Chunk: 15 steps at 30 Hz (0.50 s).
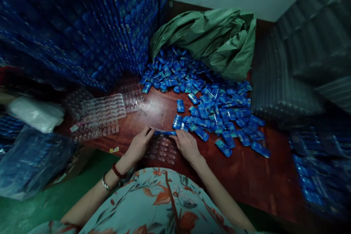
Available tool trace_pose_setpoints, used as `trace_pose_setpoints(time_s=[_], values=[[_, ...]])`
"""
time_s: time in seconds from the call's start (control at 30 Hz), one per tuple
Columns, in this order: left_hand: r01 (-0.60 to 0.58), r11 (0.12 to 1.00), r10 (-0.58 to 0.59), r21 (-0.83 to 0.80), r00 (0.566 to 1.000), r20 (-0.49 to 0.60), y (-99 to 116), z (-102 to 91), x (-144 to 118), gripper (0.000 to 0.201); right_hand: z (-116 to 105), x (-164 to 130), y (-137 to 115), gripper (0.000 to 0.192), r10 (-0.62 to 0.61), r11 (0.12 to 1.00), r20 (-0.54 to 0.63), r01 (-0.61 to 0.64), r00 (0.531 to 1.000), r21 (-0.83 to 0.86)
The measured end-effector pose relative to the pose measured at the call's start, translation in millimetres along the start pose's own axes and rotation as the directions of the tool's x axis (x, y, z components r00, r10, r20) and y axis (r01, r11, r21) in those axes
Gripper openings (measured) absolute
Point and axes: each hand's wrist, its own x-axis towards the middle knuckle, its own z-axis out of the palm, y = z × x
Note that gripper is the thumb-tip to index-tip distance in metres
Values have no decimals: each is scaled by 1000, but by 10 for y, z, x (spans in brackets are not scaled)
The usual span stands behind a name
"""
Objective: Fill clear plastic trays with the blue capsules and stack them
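Note:
In front of my body a clear plastic blister tray lies on the red-brown table. Small blue packets form a line along its far edge, between my two hands. My left hand is closed, thumb and fingers pinching the left end of that line. At the right end, my right hand pinches a blue packet in the same way. My fingers partly cover the packets, so whether they sit in the tray's hollows I cannot tell. Just beyond my right hand lie loose blue packets.
A heap of blue packets spills from a green sack. More clear trays lie at left. Tall stacks of filled blue trays rise behind them. Stacked clear trays stand at right, and a bagged blue bundle at lower left.

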Motion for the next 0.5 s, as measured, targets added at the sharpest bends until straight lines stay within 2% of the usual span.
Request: trace_pose_setpoints(time_s=[0.1,0.27,0.37,0.5], values=[[19,991,-34,131,992,120,99,-40,5,43,-125,61,-57,29,-40,996,147,51,988,-75],[-55,966,-14,252,964,264,195,-144,85,38,-327,231,-162,20,-180,963,349,237,920,-126],[-114,948,4,296,937,349,228,-219,149,33,-366,323,-250,14,-247,930,405,333,880,-157],[-161,925,-2,344,903,429,259,-254,224,26,-348,337,-409,20,-325,891,418,423,849,-165]])
